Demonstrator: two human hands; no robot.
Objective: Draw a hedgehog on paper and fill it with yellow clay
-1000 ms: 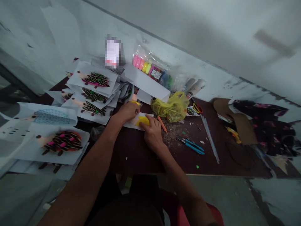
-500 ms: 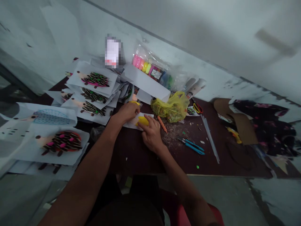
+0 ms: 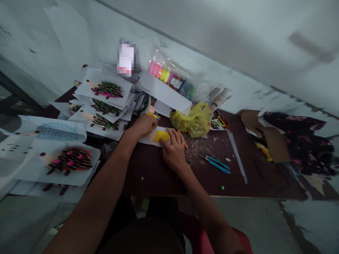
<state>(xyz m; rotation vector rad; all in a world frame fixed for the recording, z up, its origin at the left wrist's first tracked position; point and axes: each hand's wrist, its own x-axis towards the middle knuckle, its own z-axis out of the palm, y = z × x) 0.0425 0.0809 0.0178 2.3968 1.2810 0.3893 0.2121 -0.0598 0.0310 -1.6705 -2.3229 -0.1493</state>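
A small white sheet (image 3: 149, 139) lies on the dark table between my hands, with a flat yellow patch (image 3: 161, 135) on it. My left hand (image 3: 145, 125) rests at the sheet's left end, fingers curled together; what they may hold is too small to name. A yellow object (image 3: 152, 115) shows just behind those fingers. My right hand (image 3: 173, 146) lies on the sheet's right part, fingers spread, its thumb beside the yellow patch. An orange stick (image 3: 185, 145) lies partly behind the right fingers.
Stacked hedgehog pictures (image 3: 106, 90) cover the left side. Behind the hands are a yellow plastic bag (image 3: 194, 120) and a bag of coloured clay (image 3: 164, 74). To the right lie a blue cutter (image 3: 218, 165), scissors (image 3: 223, 121), clear sticks (image 3: 237, 155) and brown cardboard (image 3: 277, 144).
My right hand has slid to the right, off the yellow patch, so more of the patch shows and less of the orange stick. My left hand has stayed in place.
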